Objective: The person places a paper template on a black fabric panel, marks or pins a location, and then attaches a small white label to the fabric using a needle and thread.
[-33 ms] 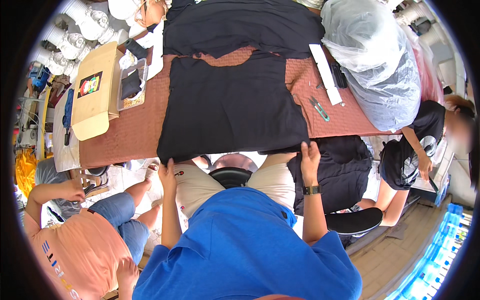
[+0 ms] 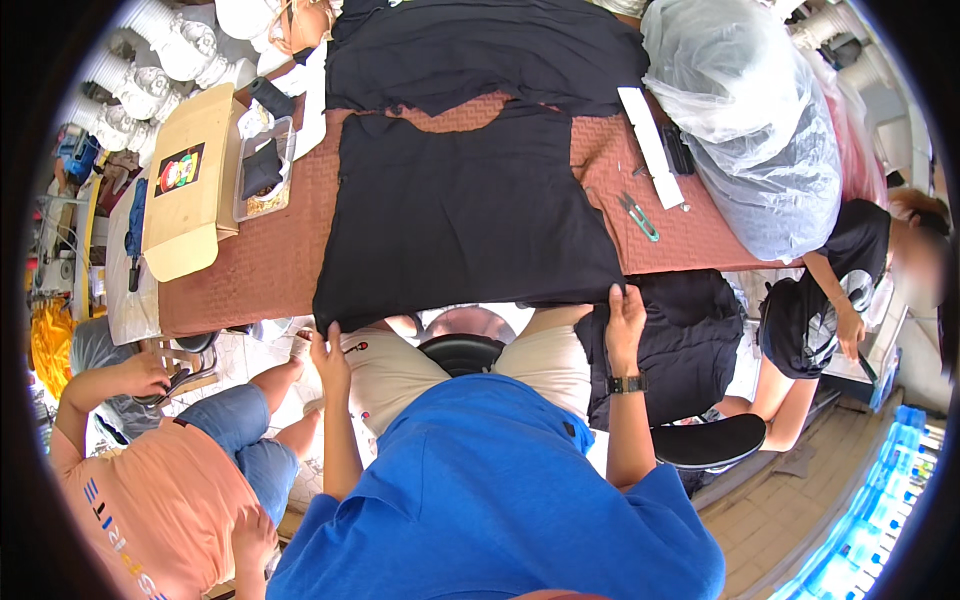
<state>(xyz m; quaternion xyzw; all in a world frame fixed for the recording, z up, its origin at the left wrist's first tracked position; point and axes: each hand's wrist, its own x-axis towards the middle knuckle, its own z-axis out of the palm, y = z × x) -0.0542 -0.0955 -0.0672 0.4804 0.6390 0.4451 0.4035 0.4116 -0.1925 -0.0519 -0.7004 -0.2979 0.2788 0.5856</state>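
A black sleeveless garment piece point(image 2: 460, 210) lies spread over the brown-covered table, its scooped neck edge at the far side. Its near hem hangs a little past the table edge. My left hand point(image 2: 330, 358) pinches the hem's near left corner between thumb and fingers. At the near right corner, my right hand point(image 2: 626, 318) grips the same hem, with a watch on that wrist. Another heap of black cloth point(image 2: 540, 55) lies beyond the piece, and more black cloth point(image 2: 680, 345) hangs below the table edge at the right.
Green thread snips point(image 2: 640, 218) and a white strip point(image 2: 650, 150) lie right of the piece. A cardboard box point(image 2: 195, 180) and a clear plastic tub point(image 2: 266, 170) stand at left. A large clear plastic bag point(image 2: 750, 130) fills the far right. People sit on both sides.
My right hand has shifted slightly right with the hem corner. My left hand has moved slightly left and down, still at its corner.
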